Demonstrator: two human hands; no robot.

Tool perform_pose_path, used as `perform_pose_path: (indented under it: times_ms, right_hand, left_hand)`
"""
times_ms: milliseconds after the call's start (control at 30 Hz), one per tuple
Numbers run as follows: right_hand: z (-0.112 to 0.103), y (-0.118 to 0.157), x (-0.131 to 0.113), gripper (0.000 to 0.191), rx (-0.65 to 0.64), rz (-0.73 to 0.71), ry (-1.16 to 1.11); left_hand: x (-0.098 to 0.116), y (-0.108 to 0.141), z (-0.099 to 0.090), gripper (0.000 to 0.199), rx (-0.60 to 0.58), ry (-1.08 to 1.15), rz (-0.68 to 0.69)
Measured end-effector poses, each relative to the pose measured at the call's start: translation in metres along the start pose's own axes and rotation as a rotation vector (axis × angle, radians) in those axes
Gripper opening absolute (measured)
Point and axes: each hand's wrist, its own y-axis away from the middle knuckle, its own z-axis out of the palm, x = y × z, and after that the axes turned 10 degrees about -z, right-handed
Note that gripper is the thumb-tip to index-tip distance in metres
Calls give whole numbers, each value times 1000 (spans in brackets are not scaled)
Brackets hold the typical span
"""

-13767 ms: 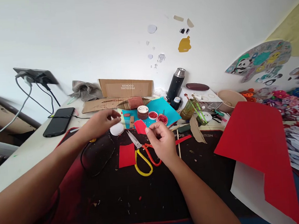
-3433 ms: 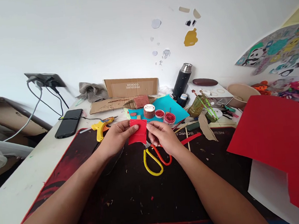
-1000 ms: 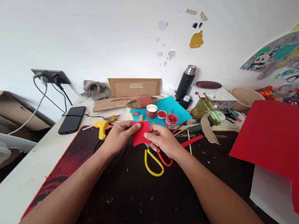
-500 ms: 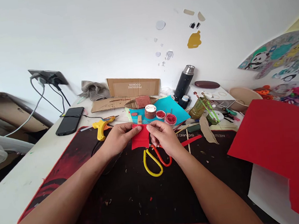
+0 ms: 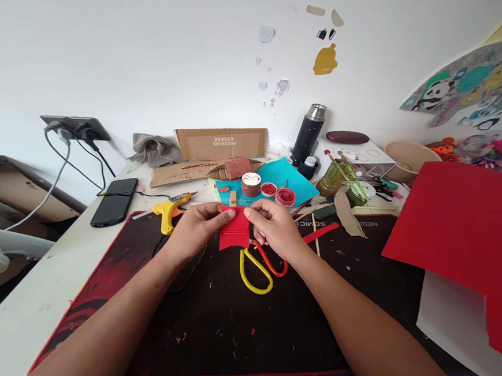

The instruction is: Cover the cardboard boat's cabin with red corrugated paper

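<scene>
A small piece of red paper [image 5: 236, 234] with fine creases across it hangs between my two hands above the dark mat. My left hand [image 5: 202, 223] pinches its upper left edge, thumb in front. On the other side my right hand [image 5: 272, 224] grips the upper right edge between thumb and fingers. Just below the paper lie scissors with one yellow and one red handle [image 5: 258, 292]; their blades are hidden. A red paper strip [image 5: 322, 233] rests beyond my right hand. Behind the paper a small light-brown piece [image 5: 233, 198] sticks up.
A yellow glue gun [image 5: 166, 215] lies left of my hands, with a phone [image 5: 115, 202] further left. Paint jars [image 5: 251, 189] stand on blue card [image 5: 289, 176]. A black flask [image 5: 308, 132] leans at the back. Large red card [image 5: 458, 224] covers the mat's right side.
The view has shifted slightly. Both hands keep hold of the red paper in nearly the same place, and its creases show a little more clearly.
</scene>
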Motion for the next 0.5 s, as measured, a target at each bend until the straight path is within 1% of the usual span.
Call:
perform_pose_path:
  times_ms: [300,500]
  right_hand:
    - [0,1,0,38,-13,6,11]
    - [0,0,0,43,-1,18,18]
  left_hand:
    - [2,1,1,49,15,-18,-13]
    - [-1,0,0,47,22,-39,12]
